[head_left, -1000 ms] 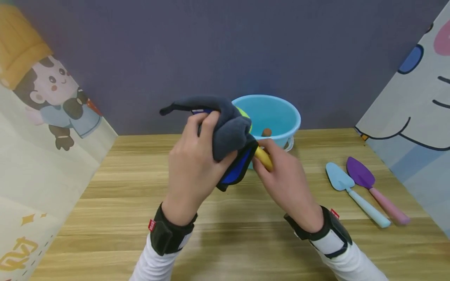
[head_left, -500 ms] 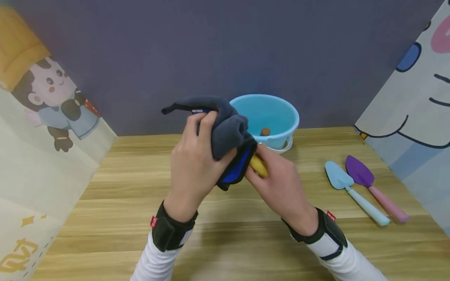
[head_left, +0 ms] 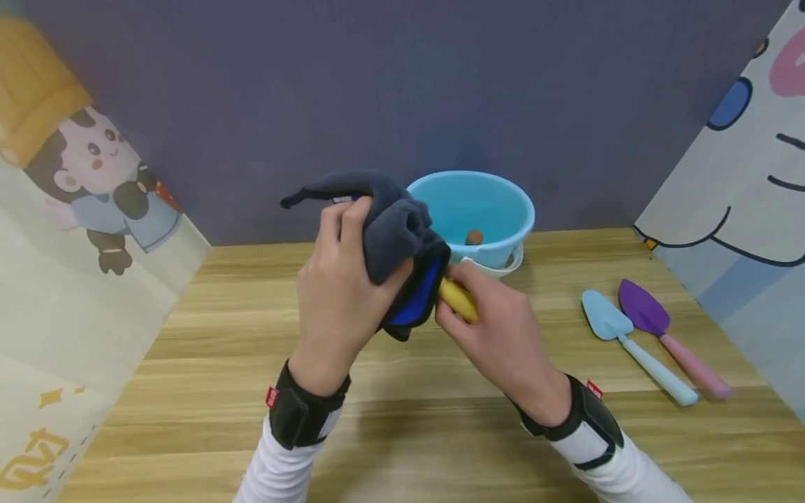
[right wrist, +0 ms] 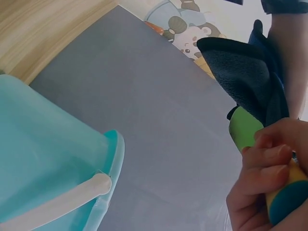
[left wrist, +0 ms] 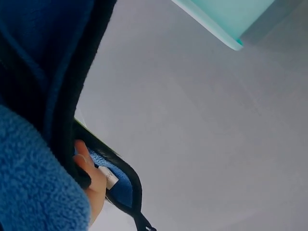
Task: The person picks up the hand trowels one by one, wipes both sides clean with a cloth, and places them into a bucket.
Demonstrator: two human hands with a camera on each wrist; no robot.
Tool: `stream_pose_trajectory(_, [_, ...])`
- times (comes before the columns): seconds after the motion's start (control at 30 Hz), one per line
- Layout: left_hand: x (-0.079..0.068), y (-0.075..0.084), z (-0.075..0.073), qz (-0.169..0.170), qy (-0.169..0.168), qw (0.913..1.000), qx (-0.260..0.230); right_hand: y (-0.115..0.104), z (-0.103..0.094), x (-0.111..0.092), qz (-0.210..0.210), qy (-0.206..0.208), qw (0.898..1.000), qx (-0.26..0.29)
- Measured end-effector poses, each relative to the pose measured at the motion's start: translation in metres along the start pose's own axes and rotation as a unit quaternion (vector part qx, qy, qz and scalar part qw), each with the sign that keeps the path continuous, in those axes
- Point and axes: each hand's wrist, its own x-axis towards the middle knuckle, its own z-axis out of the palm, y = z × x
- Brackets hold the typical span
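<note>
In the head view, a trowel is held in front of the body by its yellow handle [head_left: 459, 299], which my right hand [head_left: 503, 332] grips. My left hand [head_left: 336, 286] grips a dark grey-blue cloth [head_left: 393, 244] with black edging, bunched round the blade. Only the right wrist view shows part of the green blade [right wrist: 244, 127], poking out below the cloth. The handle's end is teal there. In the left wrist view the cloth's bright blue side [left wrist: 38, 178] fills the left, and fingers [left wrist: 96, 185] hold it near a black hanging loop.
A light blue bucket [head_left: 525, 209] with a white handle stands behind my hands, a brown rounded end [head_left: 474, 237] showing inside. On the right of the wooden table [head_left: 233, 391] lie a light blue trowel [head_left: 606, 314] and a purple trowel [head_left: 644, 307] with a pink handle.
Both hands have shifted slightly left with the cloth and trowel. The cloth has turned a little round the blade, and the green seen beside it earlier is now hidden in the head view.
</note>
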Motion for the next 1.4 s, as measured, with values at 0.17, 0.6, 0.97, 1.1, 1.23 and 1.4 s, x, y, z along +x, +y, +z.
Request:
stream_pose_trajectory(0.17, [0.001,-0.004,-0.001,-0.009,0.008,0.9999,0.002,0.0,0.001,-0.001,-0.009,0.002,1.0,-0.002])
stream_pose_trajectory(0.6, [0.005,-0.01,-0.008,-0.046,0.017,0.9988,0.001,-0.002,0.0,0.0,-0.031,0.012,0.999,0.016])
stream_pose_trajectory(0.97, [0.006,-0.016,-0.014,-0.08,0.037,0.9945,-0.056,-0.002,-0.001,-0.001,-0.05,0.01,0.998,0.029])
stream_pose_trajectory(1.1, [0.007,-0.02,-0.016,-0.091,0.05,0.9927,-0.06,-0.003,-0.002,-0.002,-0.057,0.007,0.998,0.03])
stream_pose_trajectory(1.23, [0.008,-0.023,-0.017,-0.103,0.049,0.9918,-0.058,-0.004,-0.002,-0.001,-0.06,0.004,0.998,0.034])
stream_pose_trajectory(1.4, [0.01,-0.027,-0.019,-0.12,0.046,0.9901,-0.058,-0.004,-0.002,-0.001,-0.065,0.0,0.997,0.037])
